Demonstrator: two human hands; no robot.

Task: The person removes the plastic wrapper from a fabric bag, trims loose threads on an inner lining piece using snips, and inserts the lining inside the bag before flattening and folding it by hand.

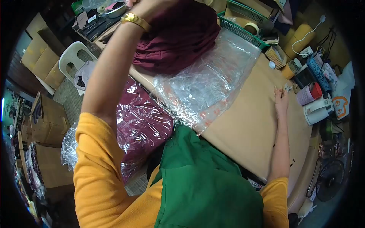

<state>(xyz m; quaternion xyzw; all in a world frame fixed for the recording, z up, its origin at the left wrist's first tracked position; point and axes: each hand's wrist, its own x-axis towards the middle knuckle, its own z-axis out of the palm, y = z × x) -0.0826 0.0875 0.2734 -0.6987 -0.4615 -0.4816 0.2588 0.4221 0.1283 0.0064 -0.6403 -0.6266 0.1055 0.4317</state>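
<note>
A green apron (pixel 213 190) covers a yellow-sleeved top (pixel 93 171).

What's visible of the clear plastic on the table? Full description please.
The clear plastic looks like thin, glossy, see-through film, wrinkled and full of bright highlights, with faint orange-red marks near its lower end. It lies spread on the tan tabletop, running from near the green basket down to the table edge nearest the wearer. The bunched maroon cloth overlaps its upper left part. The right hand is apart from it. Whether it is a bag or a single sheet, I can't tell.
</note>
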